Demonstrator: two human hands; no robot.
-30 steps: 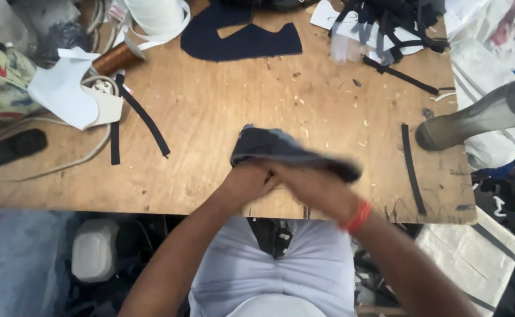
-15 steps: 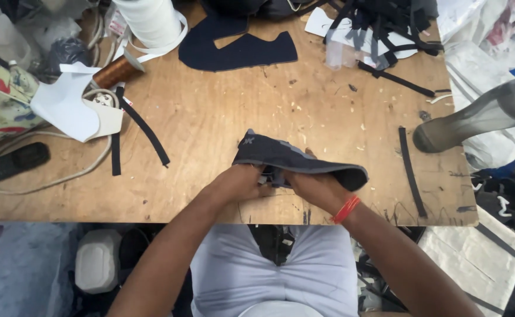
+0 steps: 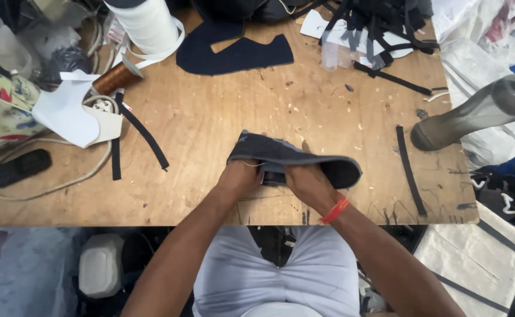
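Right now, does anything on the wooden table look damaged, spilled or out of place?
Nothing looks spilled or broken. The table is cluttered: loose black strips lie scattered, one black strip near the right edge. Both hands, left hand and right hand, hold a dark fabric piece.

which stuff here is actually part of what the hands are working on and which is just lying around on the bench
In hand:
dark grey fabric piece, gripped by left hand and right hand

Lying about:
navy cut panel
white thread cone
copper-coloured spool
white paper pattern
black straps
black remote-like device
grey boot form
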